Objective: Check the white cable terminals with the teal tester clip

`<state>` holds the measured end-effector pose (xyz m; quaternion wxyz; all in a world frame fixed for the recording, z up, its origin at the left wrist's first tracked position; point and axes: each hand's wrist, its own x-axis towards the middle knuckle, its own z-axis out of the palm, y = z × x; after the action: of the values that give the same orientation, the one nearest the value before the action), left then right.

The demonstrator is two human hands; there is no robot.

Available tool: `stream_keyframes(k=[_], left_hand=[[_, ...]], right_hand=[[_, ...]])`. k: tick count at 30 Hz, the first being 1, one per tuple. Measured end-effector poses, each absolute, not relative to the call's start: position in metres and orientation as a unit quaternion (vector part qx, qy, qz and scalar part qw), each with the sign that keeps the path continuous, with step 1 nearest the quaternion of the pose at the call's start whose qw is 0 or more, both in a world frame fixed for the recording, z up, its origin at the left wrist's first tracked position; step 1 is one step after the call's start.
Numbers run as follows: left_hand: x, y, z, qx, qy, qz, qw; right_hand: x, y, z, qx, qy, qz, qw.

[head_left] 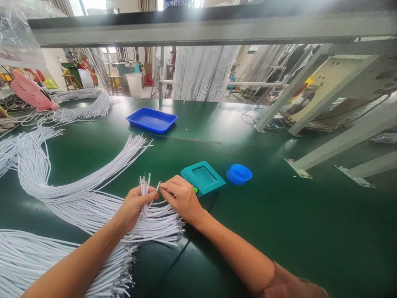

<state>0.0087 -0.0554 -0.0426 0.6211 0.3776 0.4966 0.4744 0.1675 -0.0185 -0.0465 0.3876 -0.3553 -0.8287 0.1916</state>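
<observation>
My left hand [136, 205] is closed around a small bunch of white cables [144, 188], their ends standing up above the fingers. One cable of the bunch leans right, toward my right hand [181, 198]. That hand is closed in a pinch right beside this cable's tip; whatever lies between its fingertips is too small to make out. Under both hands a thick bundle of white cables [102, 215] stretches across from the left, its cut ends fanned out below my right hand. Just beyond the right hand lies a teal device [204, 176] with a square recess and a green button.
A blue round cup [239, 174] stands right of the teal device. Farther back sits a blue tray [151, 120] on the green table [279, 231]. More cable bundles [93, 178] cover the left side, near a pink fan-like object [32, 91]. Metal legs [335, 140] stand at right.
</observation>
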Motion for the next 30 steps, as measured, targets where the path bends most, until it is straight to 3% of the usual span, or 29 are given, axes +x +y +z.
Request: stream_keyframes(k=[3,5,9,11,13,18,22,30], left_hand=[[0.007,-0.055,-0.044,0.399,0.501,0.468,0.609],[0.008,-0.054,-0.044,0.402,0.502,0.463,0.61],[0.011,-0.054,-0.044,0.373,0.48,0.47,0.64],[0.012,-0.054,-0.045,0.348,0.462,0.478,0.661],[0.011,-0.052,-0.045,0.325,0.455,0.479,0.676],[0.009,-0.047,-0.049,0.313,0.473,0.456,0.686],[0.01,-0.045,-0.053,0.315,0.47,0.439,0.698],[0.014,-0.04,-0.057,0.296,0.474,0.414,0.719]], right_hand=[[0.17,-0.014,-0.04,-0.381,-0.754,0.376,0.38],[0.169,-0.014,-0.042,-0.404,-0.726,0.396,0.391],[0.163,-0.02,-0.052,-0.398,-0.801,0.158,0.418],[0.163,-0.021,-0.055,-0.355,-0.855,0.025,0.377],[0.167,-0.02,-0.055,-0.328,-0.885,-0.034,0.329],[0.187,-0.011,-0.05,-0.387,-0.893,-0.045,0.227],[0.195,-0.006,-0.052,-0.348,-0.927,-0.067,0.123],[0.191,0.003,-0.05,-0.339,-0.928,-0.069,0.136]])
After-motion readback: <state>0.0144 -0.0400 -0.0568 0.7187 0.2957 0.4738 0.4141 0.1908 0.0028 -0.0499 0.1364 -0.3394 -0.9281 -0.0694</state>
